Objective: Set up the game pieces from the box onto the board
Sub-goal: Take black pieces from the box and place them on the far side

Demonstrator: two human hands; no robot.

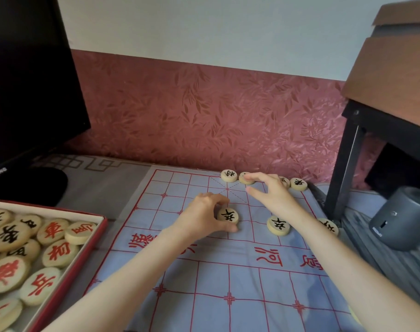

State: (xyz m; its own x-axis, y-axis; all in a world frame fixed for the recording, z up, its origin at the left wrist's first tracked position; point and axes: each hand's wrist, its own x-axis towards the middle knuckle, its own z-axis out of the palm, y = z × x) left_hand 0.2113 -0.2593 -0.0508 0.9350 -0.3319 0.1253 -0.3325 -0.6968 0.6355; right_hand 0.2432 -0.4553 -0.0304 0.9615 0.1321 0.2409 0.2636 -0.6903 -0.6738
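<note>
The left hand (204,218) lay on the pale blue cloth board with red grid lines (228,279), its fingers (219,198) curled over a round pale wooden piece with a black character (227,215) and the thumb under its near edge, grasping it where it sat on the board's far half; the right hand (270,195) reached further back with its fingers (252,176) loosely spread, grasping nothing, one fingertip resting on a second round wooden piece (245,179) at the board's far edge.

Seven pieces showed on the board, all with black characters: four along the far edge, one of them partly hidden behind the right hand, and three in a nearer row, counting the one that was held; whether another lay under the right hand could not be told.

The shallow red-rimmed box (94,238) sat on the desk (103,188) just left of the board; at least ten more discs showed inside, six with red characters and four with black, with others cut off by the frame.

One black monitor (24,80) stood at the back left; one dark grey cylinder (400,219) stood to the right.
</note>
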